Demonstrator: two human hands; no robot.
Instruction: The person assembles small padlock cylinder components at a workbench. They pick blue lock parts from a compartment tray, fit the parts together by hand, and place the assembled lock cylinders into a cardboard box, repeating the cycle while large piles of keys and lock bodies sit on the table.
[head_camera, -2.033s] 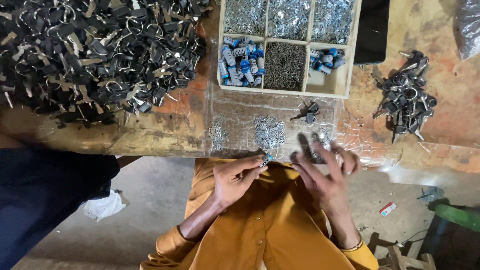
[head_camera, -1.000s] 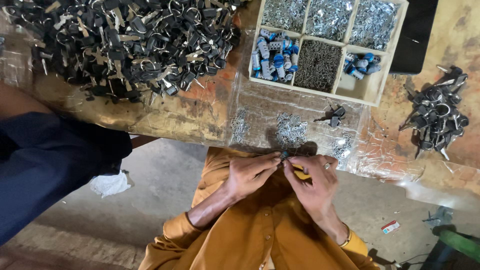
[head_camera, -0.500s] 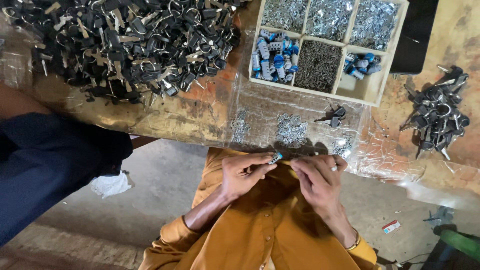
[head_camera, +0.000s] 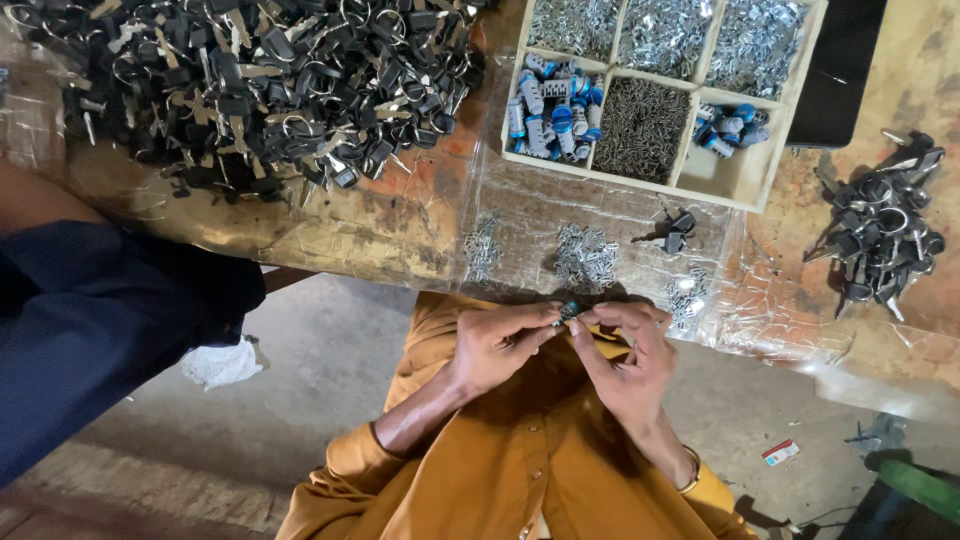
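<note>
Now both hands have come together at the table's near edge: the left hand (head_camera: 497, 345) and the right hand (head_camera: 628, 355) pinch one small blue-tipped metal cylinder (head_camera: 570, 309) between their fingertips, where two seconds ago the fingers were spread. At 12 o'clock lies a small pile of metal bits (head_camera: 587, 256); assembly seems under way.

I see a big heap of black-headed keys (head_camera: 250, 85), a divided wooden tray (head_camera: 745, 195) of metal parts, and a smaller key pile (head_camera: 880, 225).
</note>
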